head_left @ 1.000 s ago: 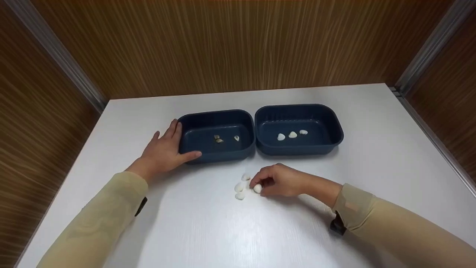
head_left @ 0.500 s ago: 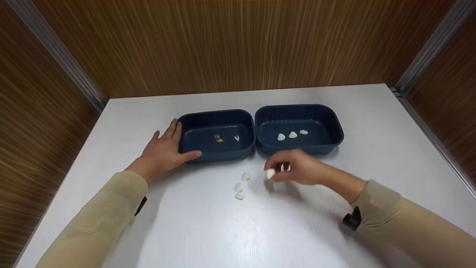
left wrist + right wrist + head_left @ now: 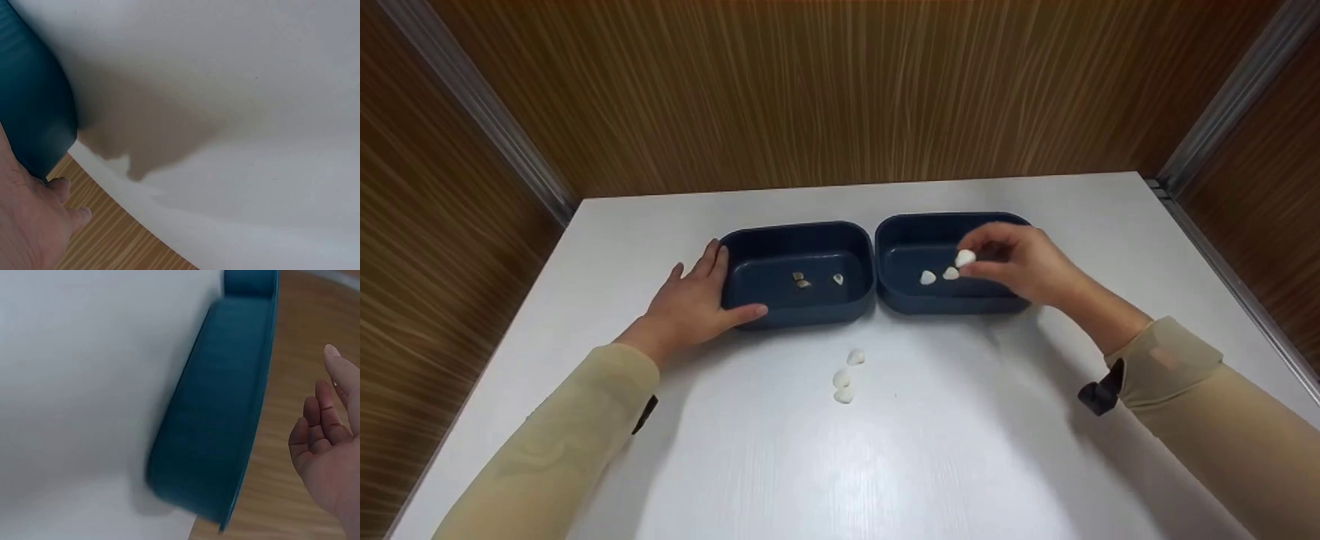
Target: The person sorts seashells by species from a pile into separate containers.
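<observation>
Shell (image 3: 965, 258), white and rounded, is pinched between the thumb and fingers of the right hand (image 3: 1024, 264), above the right half of the right container (image 3: 952, 304); the fingers cover too much of it to tell which way it points or how its long axis runs. Both containers lie lengthwise along the far edge of the bench (image 3: 885, 465), end to end, with the left container (image 3: 810, 313) slightly slanted, its right end nearer that edge. The right forearm slants in from the bench's right side, the hand's fingertips turned toward the left edge. The left hand (image 3: 686, 304) has its fingers extended along the left end of the left container, pointing toward the far edge, and its thumb spread rightward along the near wall. Two white shells (image 3: 928, 277) show on the right container's floor, and three dark shells (image 3: 802, 284) in the left, two together and one apart. On the bench, nearer the viewer, three loose shells (image 3: 841, 377) form a short row running toward the containers.
</observation>
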`<state>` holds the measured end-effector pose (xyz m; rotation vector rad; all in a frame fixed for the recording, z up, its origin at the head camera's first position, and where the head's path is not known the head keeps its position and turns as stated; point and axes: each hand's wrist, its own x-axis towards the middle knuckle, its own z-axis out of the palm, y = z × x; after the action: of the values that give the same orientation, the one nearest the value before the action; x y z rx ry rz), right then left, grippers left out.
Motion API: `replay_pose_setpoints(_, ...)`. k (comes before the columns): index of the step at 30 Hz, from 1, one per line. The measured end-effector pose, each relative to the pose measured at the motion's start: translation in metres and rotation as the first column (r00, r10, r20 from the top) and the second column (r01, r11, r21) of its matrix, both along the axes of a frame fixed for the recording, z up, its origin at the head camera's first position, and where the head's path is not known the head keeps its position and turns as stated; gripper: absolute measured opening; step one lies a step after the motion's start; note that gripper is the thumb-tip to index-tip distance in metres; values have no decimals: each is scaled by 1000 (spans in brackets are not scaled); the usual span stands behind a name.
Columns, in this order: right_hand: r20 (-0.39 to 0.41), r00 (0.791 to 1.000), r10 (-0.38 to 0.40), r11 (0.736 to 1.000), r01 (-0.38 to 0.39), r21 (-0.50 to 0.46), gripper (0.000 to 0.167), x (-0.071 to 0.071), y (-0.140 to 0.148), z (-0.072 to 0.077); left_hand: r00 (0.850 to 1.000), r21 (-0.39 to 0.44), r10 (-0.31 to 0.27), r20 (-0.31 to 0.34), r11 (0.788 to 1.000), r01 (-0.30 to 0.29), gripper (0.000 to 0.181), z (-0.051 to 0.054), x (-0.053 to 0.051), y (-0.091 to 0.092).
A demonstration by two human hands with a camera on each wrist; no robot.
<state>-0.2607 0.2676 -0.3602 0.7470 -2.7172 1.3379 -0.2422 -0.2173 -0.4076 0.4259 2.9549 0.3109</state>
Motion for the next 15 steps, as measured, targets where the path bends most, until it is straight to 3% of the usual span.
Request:
replay_pose_setpoints(6, 58, 994, -97, 991, 91, 93, 26, -12, 16, -9, 1000, -6, -3, -3, 1000, 3, 131, 1, 1, 1)
replay_pose_setpoints(15, 100, 987, -128, 983, 113, 144, 29, -23, 22, -20, 1000, -4, -7, -13, 1000, 7, 131, 1, 2, 0)
